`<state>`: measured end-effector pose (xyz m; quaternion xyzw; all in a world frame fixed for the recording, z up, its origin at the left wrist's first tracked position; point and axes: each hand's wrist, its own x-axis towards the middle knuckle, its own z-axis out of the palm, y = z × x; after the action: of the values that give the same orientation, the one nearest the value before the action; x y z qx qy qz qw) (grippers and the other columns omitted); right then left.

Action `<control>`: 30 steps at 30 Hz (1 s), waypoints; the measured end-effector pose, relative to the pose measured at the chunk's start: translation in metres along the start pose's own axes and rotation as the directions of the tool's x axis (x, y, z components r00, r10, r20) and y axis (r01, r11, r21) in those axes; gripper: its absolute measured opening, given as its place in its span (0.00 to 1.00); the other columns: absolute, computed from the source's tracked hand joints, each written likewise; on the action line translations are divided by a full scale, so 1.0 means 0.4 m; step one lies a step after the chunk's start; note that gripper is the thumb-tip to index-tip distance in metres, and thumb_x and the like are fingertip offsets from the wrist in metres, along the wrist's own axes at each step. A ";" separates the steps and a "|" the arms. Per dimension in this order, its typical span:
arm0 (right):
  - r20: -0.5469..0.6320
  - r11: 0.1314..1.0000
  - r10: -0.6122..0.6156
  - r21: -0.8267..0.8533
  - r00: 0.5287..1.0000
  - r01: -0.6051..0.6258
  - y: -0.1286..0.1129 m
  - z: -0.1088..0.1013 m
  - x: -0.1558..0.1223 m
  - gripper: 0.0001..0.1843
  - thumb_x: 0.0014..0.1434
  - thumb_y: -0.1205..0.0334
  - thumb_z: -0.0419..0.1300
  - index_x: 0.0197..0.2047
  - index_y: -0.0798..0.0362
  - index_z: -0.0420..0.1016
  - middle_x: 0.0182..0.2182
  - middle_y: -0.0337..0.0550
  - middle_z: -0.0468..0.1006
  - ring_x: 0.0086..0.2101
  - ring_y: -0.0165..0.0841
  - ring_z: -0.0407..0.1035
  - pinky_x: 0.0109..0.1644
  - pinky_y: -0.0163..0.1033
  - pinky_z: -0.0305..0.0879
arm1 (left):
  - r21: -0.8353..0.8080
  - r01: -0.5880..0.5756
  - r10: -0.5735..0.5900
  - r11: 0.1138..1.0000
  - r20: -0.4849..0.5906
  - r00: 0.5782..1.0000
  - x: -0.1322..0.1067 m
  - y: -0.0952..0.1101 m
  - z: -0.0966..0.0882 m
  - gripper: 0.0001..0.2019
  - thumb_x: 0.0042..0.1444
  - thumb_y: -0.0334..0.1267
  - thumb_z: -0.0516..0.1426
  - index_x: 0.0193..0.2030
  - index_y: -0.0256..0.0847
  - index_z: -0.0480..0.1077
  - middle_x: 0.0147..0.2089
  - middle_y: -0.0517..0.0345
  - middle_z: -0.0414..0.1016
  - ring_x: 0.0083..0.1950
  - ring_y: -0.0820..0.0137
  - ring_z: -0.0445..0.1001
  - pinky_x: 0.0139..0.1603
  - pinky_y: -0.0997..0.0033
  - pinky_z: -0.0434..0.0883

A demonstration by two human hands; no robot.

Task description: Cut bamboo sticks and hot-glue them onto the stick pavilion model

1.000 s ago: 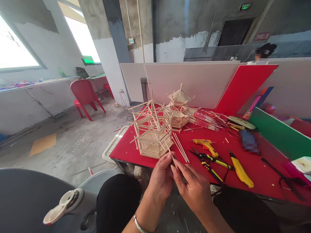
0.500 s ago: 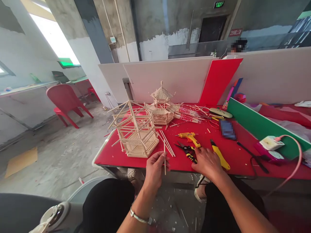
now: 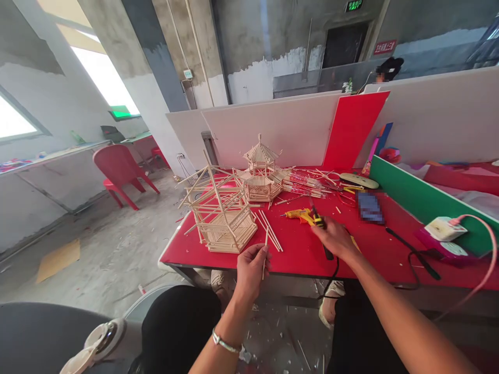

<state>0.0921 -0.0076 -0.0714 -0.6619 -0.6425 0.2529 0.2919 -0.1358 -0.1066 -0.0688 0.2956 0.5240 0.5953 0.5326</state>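
Observation:
My left hand (image 3: pixel 251 267) is closed, pinching a thin wooden stick (image 3: pixel 266 239) upright at the table's front edge. My right hand (image 3: pixel 337 236) wraps round black-and-yellow cutting pliers (image 3: pixel 318 221), lifted off the red table with their jaws pointing up and away. Just beyond them lies a yellow glue gun (image 3: pixel 299 215). A yellow utility knife (image 3: pixel 354 242) is mostly hidden behind my right hand. Left of my hands stands an open stick frame (image 3: pixel 224 218) with a slatted floor. Several loose sticks (image 3: pixel 271 231) lie beside it.
Behind the frame stands a stick pavilion (image 3: pixel 260 176) with a pointed roof. Bagged sticks (image 3: pixel 307 184), a phone (image 3: pixel 369 206) and a power strip (image 3: pixel 444 236) with a pink cable are on the red table (image 3: pixel 296 254). A green board (image 3: pixel 429 208) borders the right side.
My right hand has picked the cutting pliers up from the table and tilted them upward. My left hand keeps its stick in nearly the same place. The view has shifted slightly left.

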 end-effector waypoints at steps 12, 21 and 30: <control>0.593 0.886 -0.313 0.464 0.742 0.003 -0.073 0.005 -0.235 0.15 0.51 0.66 0.51 0.39 0.53 0.75 0.27 0.40 0.77 0.29 0.33 0.71 0.34 0.36 0.67 | 0.093 -0.064 0.065 0.994 -0.006 0.998 -0.008 0.028 0.009 0.20 0.42 0.52 0.68 0.31 0.36 0.76 0.22 0.62 0.69 0.17 0.82 0.57 0.17 0.79 0.51; 0.487 0.957 -0.283 0.082 0.826 0.280 -0.127 0.030 -0.254 0.13 0.48 0.69 0.54 0.38 0.50 0.72 0.31 0.39 0.79 0.30 0.32 0.71 0.31 0.31 0.59 | 0.389 -0.272 0.221 0.880 0.171 0.960 -0.034 0.056 -0.004 0.13 0.55 0.46 0.60 0.29 0.38 0.75 0.23 0.60 0.68 0.24 0.74 0.62 0.26 0.75 0.58; 0.536 0.959 -0.271 0.077 0.799 0.273 -0.133 0.037 -0.252 0.14 0.49 0.68 0.54 0.42 0.50 0.69 0.35 0.41 0.77 0.34 0.34 0.69 0.38 0.34 0.59 | 0.604 -0.481 0.290 0.636 0.390 0.874 -0.062 0.093 -0.016 0.14 0.59 0.37 0.53 0.22 0.39 0.64 0.20 0.63 0.58 0.24 0.74 0.55 0.26 0.73 0.51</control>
<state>0.0395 -0.1069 -0.0478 -0.4649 -0.7873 0.3835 0.1304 -0.1475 -0.1276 -0.0305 0.6506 0.5557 0.4163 0.3074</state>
